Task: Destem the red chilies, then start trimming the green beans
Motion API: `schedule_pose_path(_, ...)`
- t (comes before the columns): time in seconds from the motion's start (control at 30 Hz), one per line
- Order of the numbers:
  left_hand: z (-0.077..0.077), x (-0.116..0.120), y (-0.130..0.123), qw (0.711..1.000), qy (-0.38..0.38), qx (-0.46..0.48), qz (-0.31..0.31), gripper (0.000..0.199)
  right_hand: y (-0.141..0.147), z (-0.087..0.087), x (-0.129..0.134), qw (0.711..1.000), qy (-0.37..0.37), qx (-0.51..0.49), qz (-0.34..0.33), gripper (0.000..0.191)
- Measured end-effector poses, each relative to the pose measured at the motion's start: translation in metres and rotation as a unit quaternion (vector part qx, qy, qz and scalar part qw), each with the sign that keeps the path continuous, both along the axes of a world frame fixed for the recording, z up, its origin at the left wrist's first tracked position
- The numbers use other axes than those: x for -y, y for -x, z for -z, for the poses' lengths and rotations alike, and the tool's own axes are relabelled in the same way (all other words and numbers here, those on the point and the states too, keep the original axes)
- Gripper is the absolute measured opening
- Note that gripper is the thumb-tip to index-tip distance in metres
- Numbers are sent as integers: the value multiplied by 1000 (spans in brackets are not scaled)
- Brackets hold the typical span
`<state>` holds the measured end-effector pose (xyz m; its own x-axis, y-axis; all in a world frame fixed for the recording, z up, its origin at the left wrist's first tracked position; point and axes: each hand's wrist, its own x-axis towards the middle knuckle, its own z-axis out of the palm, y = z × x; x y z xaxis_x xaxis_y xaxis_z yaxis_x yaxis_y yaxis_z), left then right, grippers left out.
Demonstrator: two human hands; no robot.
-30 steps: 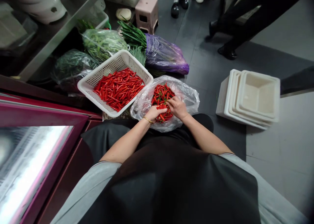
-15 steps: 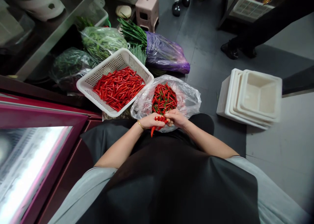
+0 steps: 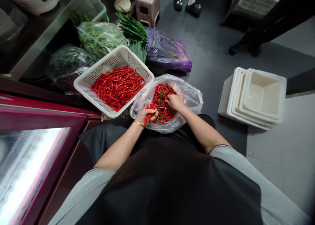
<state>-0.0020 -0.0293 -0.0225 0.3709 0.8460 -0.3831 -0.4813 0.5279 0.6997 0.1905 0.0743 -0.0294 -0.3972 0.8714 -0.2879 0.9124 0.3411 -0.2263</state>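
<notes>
Chilies [image 3: 162, 101], red with green stems, are lying in an open clear plastic bag [image 3: 193, 95] by the person's lap. The left hand [image 3: 141, 116] is clasping a bunch of red chilies [image 3: 149, 112] at the bag's near left side. The right hand's [image 3: 175, 101] fingers are curling into the pile; whether they are pinching one cannot be told. Left of the bag, a white perforated basket [image 3: 85, 82] is holding more red chilies. Beyond, a purple plastic bag [image 3: 167, 51] is wrapping long green stalks [image 3: 133, 29]; nested white bins [image 3: 263, 95] are standing far right.
</notes>
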Motion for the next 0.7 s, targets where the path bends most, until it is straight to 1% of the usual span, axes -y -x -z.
schedule_pose_path(0.07, -4, -7, -10, 991, -43, -122, -36, 26, -5, -9, 3, 1000, -11, -22, 0, 21)
schedule_pose_path(0.1, -6, -11, -16, 976, -84, -194, -52, 26, -8, -15, 7, 999, -16, -42, -3, 21)
schedule_pose_path(0.13, -8, -17, -21, 952, -134, -267, -62, 27, -12, -21, 12, 997, -19, -69, -9, 20)
schedule_pose_path(0.17, -10, -22, -26, 922, -183, -335, -60, 26, -15, -28, 17, 994, -18, -105, -15, 19)
schedule_pose_path(0.2, -11, -27, -30, 892, -225, -389, -45, 22, -19, -34, 22, 988, -8, -152, -20, 18)
schedule_pose_path(0.23, -12, -32, -32, 867, -256, -426, -22, 16, -22, -38, 28, 978, 14, -206, -22, 19)
schedule_pose_path(0.27, -12, -35, -32, 855, -273, -442, 3, 14, -25, -41, 32, 963, 47, -266, -16, 22)
schedule_pose_path(0.3, -12, -37, -31, 856, -276, -436, 26, 14, -28, -42, 35, 942, 89, -323, -4, 27)
schedule_pose_path(0.33, -11, -37, -28, 871, -264, -412, 46, 17, -30, -41, 36, 921, 132, -368, 14, 32)
schedule_pose_path(0.37, -10, -35, -24, 895, -235, -374, 61, 19, -31, -38, 34, 904, 168, -392, 35, 37)
schedule_pose_path(0.4, -8, -32, -21, 923, -192, -328, 66, 23, -31, -33, 30, 899, 188, -392, 57, 41)
schedule_pose_path(0.43, -6, -27, -18, 948, -139, -282, 59, 26, -28, -28, 25, 910, 182, -364, 77, 44)
schedule_pose_path(0.47, -5, -23, -16, 966, -84, -239, 46, 29, -24, -22, 18, 933, 153, -312, 93, 46)
schedule_pose_path(0.53, -4, -15, -15, 984, -5, -178, 17, 31, -11, -9, 4, 978, 60, -170, 103, 43)
schedule_pose_path(0.57, -6, -13, -14, 987, 12, -161, 6, 31, -4, -4, -2, 990, 18, -104, 96, 39)
schedule_pose_path(0.6, -8, -13, -12, 988, 16, -153, 2, 32, 3, 0, -7, 995, -9, -54, 84, 35)
schedule_pose_path(0.67, -18, -21, 1, 986, 3, -164, -13, 31, 11, 3, -12, 998, -21, -8, 66, 28)
schedule_pose_path(0.7, -24, -29, 13, 982, -9, -183, -36, 31, 11, 2, -13, 998, -18, -5, 67, 27)
